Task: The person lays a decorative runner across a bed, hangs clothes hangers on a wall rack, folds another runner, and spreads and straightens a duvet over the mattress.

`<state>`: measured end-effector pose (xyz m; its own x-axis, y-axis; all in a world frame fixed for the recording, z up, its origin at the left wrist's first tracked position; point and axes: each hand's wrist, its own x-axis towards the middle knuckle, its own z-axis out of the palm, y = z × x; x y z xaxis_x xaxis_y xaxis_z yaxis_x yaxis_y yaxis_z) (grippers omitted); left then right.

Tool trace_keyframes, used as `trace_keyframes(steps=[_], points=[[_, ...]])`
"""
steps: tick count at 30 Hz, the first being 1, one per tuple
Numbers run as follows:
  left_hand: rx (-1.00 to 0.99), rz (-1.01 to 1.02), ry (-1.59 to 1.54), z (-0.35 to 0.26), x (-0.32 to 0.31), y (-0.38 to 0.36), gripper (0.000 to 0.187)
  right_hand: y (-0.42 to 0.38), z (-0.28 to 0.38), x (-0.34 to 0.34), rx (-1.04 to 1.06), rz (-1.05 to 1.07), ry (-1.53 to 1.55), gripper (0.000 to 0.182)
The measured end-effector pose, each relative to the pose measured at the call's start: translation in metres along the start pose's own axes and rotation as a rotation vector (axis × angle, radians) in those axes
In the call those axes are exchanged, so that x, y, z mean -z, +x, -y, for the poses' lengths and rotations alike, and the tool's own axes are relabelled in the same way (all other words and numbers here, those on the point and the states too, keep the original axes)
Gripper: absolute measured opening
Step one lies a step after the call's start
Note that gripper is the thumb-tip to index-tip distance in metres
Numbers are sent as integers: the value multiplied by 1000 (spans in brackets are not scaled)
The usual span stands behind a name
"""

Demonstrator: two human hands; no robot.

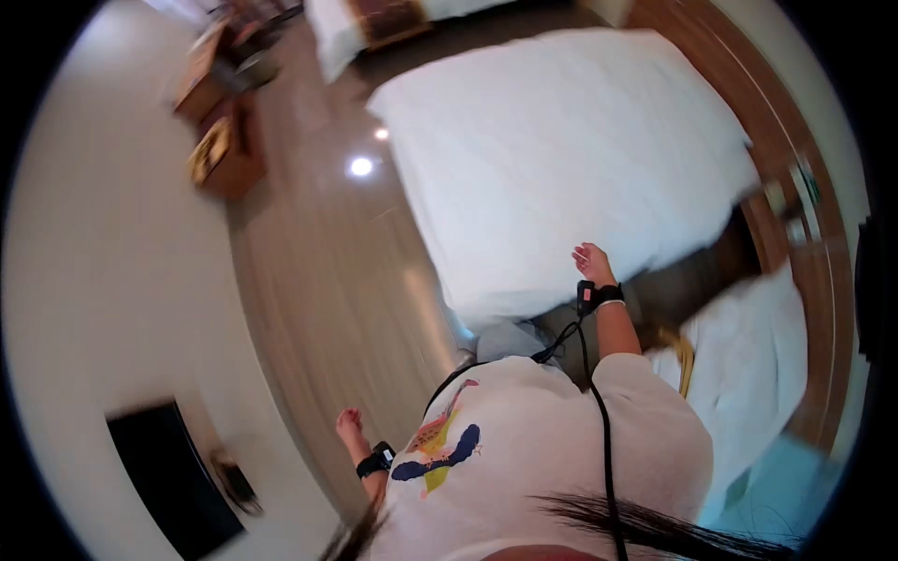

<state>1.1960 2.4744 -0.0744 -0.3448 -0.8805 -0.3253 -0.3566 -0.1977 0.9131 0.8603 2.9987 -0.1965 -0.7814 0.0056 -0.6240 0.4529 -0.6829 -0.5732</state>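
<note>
My right hand is over the near edge of the white-covered bed, its fingers loosely bent and a little apart, with no object visible in it. A black strap with a small box sits at that wrist, and a black cable runs from it down over my white shirt. Lower left, my left hand hangs above the wood floor, small and blurred, fingers loosely curled and slightly apart, touching nothing visible. Its wrist also wears a black strapped device.
A second white-covered bed lies at the right, with a yellow-brown item at its edge. A wall-mounted black screen is lower left, wooden furniture upper left. Another bed shows at the top, a wooden headboard panel at right.
</note>
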Motion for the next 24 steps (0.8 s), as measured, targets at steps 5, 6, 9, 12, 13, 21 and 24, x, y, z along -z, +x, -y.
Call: trace_keyframes(steps=[5,6,9,12,13,21,24], points=[[-96,531,654,-48,-152,-125,17,-83,57,202,85,-119,31,12],[-113,565,662,-43,-186,-169,17,-95,79,259,79,-27,-66,13],[-248,745,850,-3,-298,-191,15,-73,45,323,0,-223,-192,15],[-266,881,926,87,-353,-131,16,-21,-58,342,-224,-344,-297,14],[-263,920,927,114,-357,-90,16,-5,-105,325,-213,-327,-452,15],[297,1244,988,261,-380,94,26,50,-262,141,-33,-167,-751,29],[262,1013,1048,232,-402,34,32,48,-283,141,-41,-365,-903,37]])
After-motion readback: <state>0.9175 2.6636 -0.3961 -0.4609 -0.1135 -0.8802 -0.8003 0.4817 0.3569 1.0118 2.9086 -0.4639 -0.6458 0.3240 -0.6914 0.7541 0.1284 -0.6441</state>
